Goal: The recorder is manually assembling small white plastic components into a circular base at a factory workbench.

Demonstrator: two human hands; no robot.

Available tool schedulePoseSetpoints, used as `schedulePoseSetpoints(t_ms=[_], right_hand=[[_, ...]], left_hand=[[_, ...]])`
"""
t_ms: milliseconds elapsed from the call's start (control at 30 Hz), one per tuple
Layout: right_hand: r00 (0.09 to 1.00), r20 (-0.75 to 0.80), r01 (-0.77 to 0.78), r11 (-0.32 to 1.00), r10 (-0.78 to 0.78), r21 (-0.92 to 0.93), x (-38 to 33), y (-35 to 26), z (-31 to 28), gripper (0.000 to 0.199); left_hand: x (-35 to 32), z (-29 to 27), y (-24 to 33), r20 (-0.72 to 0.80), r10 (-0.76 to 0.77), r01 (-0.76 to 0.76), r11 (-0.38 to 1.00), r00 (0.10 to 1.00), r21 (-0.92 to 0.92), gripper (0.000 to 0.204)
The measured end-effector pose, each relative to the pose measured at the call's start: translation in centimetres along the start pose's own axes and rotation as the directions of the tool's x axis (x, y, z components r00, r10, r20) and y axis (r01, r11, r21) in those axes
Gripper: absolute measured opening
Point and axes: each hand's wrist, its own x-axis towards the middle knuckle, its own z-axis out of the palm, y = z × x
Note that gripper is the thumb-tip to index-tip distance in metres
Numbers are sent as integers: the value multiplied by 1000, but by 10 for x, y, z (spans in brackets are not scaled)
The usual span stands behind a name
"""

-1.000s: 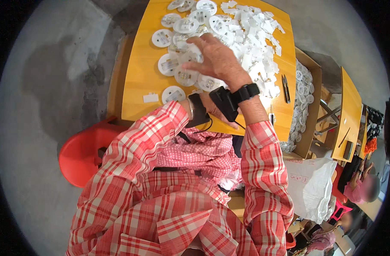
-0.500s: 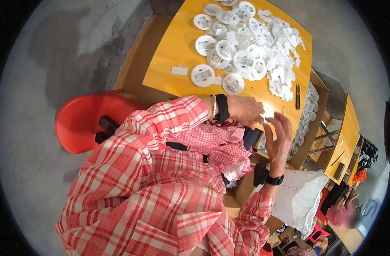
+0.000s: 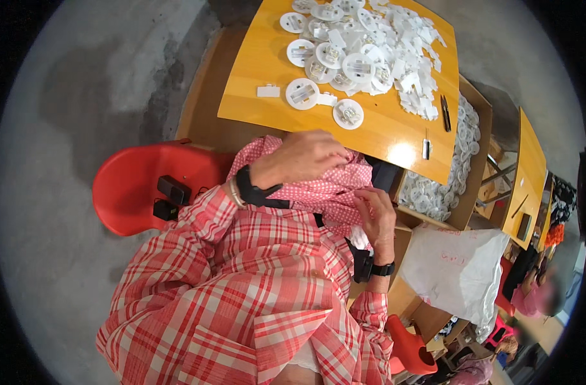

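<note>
My left hand (image 3: 306, 157) hovers by the near edge of the yellow table (image 3: 254, 64), fingers loosely bent and apart, with nothing visible in them. Below and to the right, my right hand (image 3: 376, 217) is open over pink checked cloth (image 3: 331, 186) on my lap, its fingers spread and empty. Closest on the tabletop are a round white disc-shaped part (image 3: 302, 94), a second disc (image 3: 348, 114) and a flat white rectangular piece (image 3: 268, 91). A small black-and-white tool with a thin tip (image 3: 426, 149) lies near the right corner.
A heap of white discs (image 3: 358, 67) and small white plates (image 3: 416, 83) covers the far table. Black tweezers-like tool (image 3: 445, 114) lies at its right. A carton (image 3: 476, 163) holds more discs. A red chair (image 3: 123, 192) stands left, a white sack (image 3: 450, 263) right; a person (image 3: 530, 295) sits beyond.
Both hands have drawn back from the table's near right corner toward my body and moved apart, the left one leftward. The small black-and-white tool now shows on the table.
</note>
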Motion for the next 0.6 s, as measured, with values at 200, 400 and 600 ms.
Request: schedulePoseSetpoints(t_ms=[200, 400, 600], right_hand=[[999, 46, -1, 1000, 1, -4, -7, -3, 17, 14], [999, 33, 17, 999, -16, -31, -11, 2, 24, 13], [999, 44, 21, 999, -19, -39, -11, 4, 25, 13]], left_hand=[[-14, -30, -52, -306, -105, 197, 937, 946, 287, 31], [15, -33, -70, -177, -128, 200, 851, 976, 486, 70], [29, -31, -79, -73, -408, 384, 765, 910, 517, 69]])
